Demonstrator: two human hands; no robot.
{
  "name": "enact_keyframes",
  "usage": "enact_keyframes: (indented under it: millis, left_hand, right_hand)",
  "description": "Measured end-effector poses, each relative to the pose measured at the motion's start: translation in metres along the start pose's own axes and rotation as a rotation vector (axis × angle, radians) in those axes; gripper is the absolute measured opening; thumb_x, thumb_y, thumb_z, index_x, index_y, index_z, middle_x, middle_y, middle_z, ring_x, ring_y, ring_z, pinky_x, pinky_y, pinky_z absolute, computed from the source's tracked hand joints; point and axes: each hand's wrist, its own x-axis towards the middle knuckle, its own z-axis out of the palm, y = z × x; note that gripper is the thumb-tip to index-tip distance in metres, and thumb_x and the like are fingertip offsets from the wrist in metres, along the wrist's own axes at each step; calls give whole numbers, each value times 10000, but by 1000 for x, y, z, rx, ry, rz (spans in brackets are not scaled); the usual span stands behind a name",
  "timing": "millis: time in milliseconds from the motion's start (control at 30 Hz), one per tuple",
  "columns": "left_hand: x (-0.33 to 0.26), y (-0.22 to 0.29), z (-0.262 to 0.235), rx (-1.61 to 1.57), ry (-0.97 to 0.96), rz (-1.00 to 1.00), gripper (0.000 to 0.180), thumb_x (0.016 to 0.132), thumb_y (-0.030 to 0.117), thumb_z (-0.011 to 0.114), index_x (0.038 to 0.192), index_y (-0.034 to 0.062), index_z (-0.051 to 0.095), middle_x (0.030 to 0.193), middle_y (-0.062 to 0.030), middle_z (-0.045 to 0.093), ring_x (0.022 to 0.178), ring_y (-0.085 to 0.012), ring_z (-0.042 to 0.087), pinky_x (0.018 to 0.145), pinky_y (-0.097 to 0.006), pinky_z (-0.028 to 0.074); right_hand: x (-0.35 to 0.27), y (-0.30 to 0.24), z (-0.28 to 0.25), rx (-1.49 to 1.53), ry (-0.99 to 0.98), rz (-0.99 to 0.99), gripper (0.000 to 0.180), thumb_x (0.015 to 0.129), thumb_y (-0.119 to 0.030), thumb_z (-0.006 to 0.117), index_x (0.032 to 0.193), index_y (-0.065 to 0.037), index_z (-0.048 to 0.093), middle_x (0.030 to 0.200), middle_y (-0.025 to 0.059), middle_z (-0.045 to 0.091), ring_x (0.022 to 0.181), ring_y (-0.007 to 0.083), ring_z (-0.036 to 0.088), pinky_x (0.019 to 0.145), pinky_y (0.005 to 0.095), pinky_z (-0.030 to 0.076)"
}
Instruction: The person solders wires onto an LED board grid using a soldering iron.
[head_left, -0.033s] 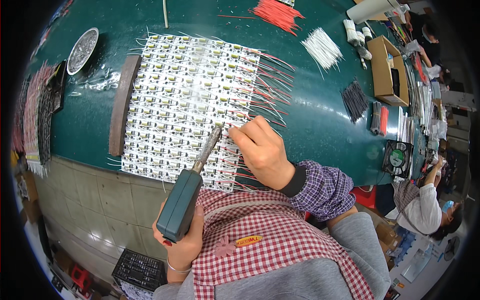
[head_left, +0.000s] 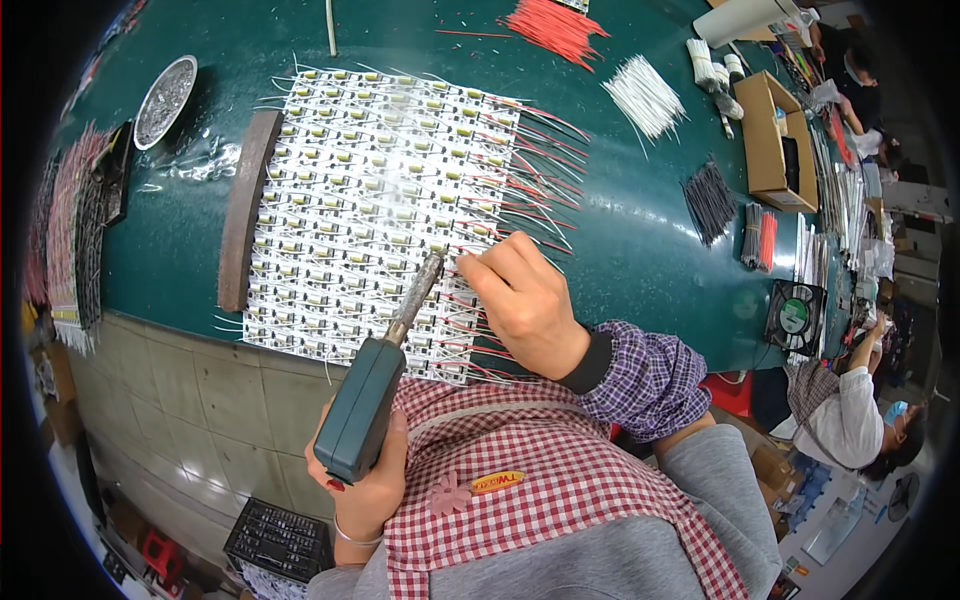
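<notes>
My left hand (head_left: 372, 490) is closed round the green handle of a soldering iron (head_left: 362, 412). The iron's metal barrel slants up and away, its tip close to the right part of a panel of small white circuit boards (head_left: 330, 215). Rows of yellowish and dark components and thin white wires cover this panel. Red and black wires (head_left: 545, 190) stick out along its right edge. Just right of the tip, my right hand (head_left: 525, 310) is closed in a pinch over that edge; whatever is between the fingertips is too small to make out.
A dark bar (head_left: 246, 210) lies along the panel's left side, with a round dish (head_left: 166, 103) beyond. Bundles of red (head_left: 555, 32), white (head_left: 645, 97) and black wires (head_left: 710, 203) lie to the right, near a cardboard box (head_left: 775, 145). A small fan (head_left: 795, 317) stands at the right edge; other people work beyond.
</notes>
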Motion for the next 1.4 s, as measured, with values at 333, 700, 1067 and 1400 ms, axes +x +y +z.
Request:
enact_keyframes:
  millis: [333, 700, 1067, 1400]
  left_hand:
    - [2, -5, 9, -105, 12, 36, 160, 774, -57, 720, 921, -73, 660, 838, -116, 638, 652, -179, 613, 584, -284, 477]
    - [-1, -2, 6, -71, 24, -42, 210, 789, -15, 733, 975, -82, 663, 845, -117, 656, 670, -164, 617, 596, -282, 483]
    - [-5, -2, 2, -33, 46, -46, 236, 796, 50, 779, 974, -67, 677, 815, -106, 678, 655, -162, 629, 603, -287, 498]
    - [-18, -8, 1, -12, 140, -67, 246, 791, 85, 804, 958, -58, 694, 806, -109, 694, 633, -165, 632, 586, -296, 504]
  right_hand:
    - [-1, 1, 0, -34, -29, -41, 306, 704, 5, 629, 1006, 50, 636, 842, 96, 518, 814, 253, 533, 682, 316, 496]
    - [0, 0, 1, -9, 6, -15, 359, 665, 112, 681, 1017, 38, 663, 827, 86, 574, 755, 248, 564, 620, 337, 488]
    - [-2, -1, 1, -38, -24, -12, 309, 699, 3, 637, 1004, 47, 636, 854, 101, 526, 821, 261, 541, 685, 317, 504]
    - [-6, -8, 0, 30, 71, -43, 342, 649, 68, 669, 990, 49, 663, 835, 96, 566, 767, 259, 548, 644, 343, 483]
